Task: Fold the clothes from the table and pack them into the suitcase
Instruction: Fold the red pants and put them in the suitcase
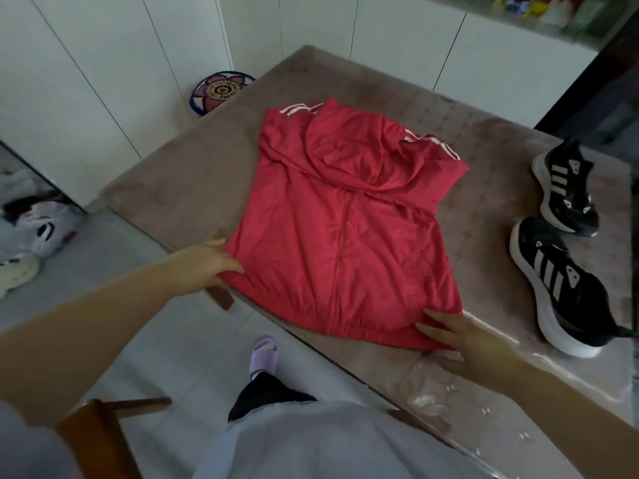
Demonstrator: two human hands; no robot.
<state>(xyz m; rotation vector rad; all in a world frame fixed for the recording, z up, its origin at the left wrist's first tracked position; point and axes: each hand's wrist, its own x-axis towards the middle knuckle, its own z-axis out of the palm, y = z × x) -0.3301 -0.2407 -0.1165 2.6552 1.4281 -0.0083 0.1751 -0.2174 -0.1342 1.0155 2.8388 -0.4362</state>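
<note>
Left grip (211, 262) pinching red jacket (339, 236) hem corner, right grip (449, 337) pinching the other, jacket flat on table (179, 188) beside trainers (560, 271)

Illumination: soft, even indoor light, moderately bright. Shadows are faint and diffuse; shallow shading marks the folds of the jacket (339, 216).

Glare: the glossy cover of the table (179, 188) returns pale streaks at the right, beside the shoes (560, 271), and near the lower-right corner. The upper-right corner is dark.

Sharpness: the whole frame is slightly soft. Items on the shelf (518, 22) at the top edge are blurred beyond recognition.

Distortion: wide-angle. Seams of the cabinets (103, 63) lean and splay, table edges bow, and the forearms (86, 323) at the lower edge appear stretched.
</note>
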